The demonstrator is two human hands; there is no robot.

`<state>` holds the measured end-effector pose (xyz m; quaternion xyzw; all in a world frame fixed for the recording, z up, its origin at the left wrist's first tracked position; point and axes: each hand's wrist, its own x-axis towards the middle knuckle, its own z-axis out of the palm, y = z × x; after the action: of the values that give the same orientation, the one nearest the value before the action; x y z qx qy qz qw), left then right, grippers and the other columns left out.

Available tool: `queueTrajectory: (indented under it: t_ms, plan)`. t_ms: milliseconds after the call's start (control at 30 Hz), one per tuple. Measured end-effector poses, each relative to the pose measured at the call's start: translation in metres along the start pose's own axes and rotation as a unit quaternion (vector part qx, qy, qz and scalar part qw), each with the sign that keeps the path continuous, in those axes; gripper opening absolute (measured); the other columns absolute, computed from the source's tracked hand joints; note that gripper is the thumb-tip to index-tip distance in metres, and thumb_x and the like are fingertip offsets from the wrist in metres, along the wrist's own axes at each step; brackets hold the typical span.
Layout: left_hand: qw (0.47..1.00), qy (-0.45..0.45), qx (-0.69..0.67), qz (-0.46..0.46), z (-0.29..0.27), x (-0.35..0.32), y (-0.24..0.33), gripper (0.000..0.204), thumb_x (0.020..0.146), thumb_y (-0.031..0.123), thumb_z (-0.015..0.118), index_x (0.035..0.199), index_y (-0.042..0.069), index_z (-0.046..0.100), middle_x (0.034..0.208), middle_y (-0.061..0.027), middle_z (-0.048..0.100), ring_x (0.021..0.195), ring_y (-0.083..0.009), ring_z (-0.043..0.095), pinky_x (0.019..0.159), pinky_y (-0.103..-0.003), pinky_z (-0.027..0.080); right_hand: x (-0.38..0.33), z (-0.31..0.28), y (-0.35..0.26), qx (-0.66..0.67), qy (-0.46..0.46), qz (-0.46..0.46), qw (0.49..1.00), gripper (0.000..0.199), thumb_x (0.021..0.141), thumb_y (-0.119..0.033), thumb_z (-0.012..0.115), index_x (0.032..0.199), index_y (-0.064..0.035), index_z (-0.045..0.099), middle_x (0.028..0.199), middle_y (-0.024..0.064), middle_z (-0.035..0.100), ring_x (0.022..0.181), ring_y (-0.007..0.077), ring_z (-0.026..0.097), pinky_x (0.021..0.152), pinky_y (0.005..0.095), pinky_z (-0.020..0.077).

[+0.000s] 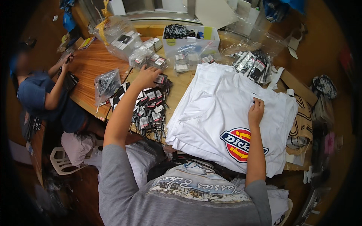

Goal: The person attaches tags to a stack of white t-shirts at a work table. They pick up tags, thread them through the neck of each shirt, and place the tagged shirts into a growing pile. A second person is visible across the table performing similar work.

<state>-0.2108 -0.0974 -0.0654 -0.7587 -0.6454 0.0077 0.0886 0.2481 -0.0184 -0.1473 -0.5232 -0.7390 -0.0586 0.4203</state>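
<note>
- While our left hand (146,76) stretches to frame centre-left, fingers curled on one tag from the black tag pile (150,109), uncountable
- Our right hand (256,111), centre-right, pinches the top white shirt (211,113) of one stack

A stack of white shirts (222,109) is covering the right half of the worktop (88,66). Black tags (151,109) and clear bags (107,84) are crowding the middle, and a white box (190,39) is blocking the far edge. Bare wood is lying open only at the left, near a seated person (45,98).
</note>
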Motion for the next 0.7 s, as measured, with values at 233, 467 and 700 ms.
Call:
queueTrajectory:
  t_ms: [233, 467, 700]
  plan:
    - [0.966, 0.184, -0.175, -0.04, -0.107, 0.025, 0.084, 0.052, 0.057, 0.018, 0.068, 0.102, 0.01, 0.043, 0.088, -0.0143, 0.056, 0.077, -0.0304, 0.055, 0.063, -0.036, 0.044, -0.001, -0.01, -0.109, 0.559, -0.33, 0.245, 0.721, 0.028, 0.084, -0.024, 0.047, 0.098, -0.0004, 0.054, 0.091, 0.0063, 0.057, 0.075, 0.0133, 0.055, 0.066, 0.0245, 0.0442]
    - [0.97, 0.119, -0.214, 0.009, -0.104, 0.016, 0.205, 0.055, 0.058, 0.023, 0.069, 0.103, 0.008, 0.04, 0.081, -0.0127, 0.053, 0.065, -0.0293, 0.056, 0.051, -0.036, 0.045, 0.031, -0.022, -0.146, 0.827, -0.255, 0.361, 0.347, 0.038, 0.081, -0.033, 0.049, 0.099, 0.0004, 0.05, 0.093, 0.0119, 0.055, 0.087, 0.0206, 0.053, 0.08, 0.0305, 0.0402]
    - [0.94, 0.048, -0.334, 0.045, -0.059, -0.006, 0.302, 0.055, 0.063, 0.023, 0.065, 0.104, 0.001, 0.036, 0.078, -0.0169, 0.053, 0.055, -0.0315, 0.055, 0.045, -0.037, 0.044, 0.001, -0.059, -0.045, 0.732, -0.214, 0.467, 0.447, 0.029, 0.082, -0.024, 0.049, 0.098, 0.0003, 0.05, 0.091, 0.0117, 0.054, 0.085, 0.0251, 0.053, 0.079, 0.0354, 0.0421]
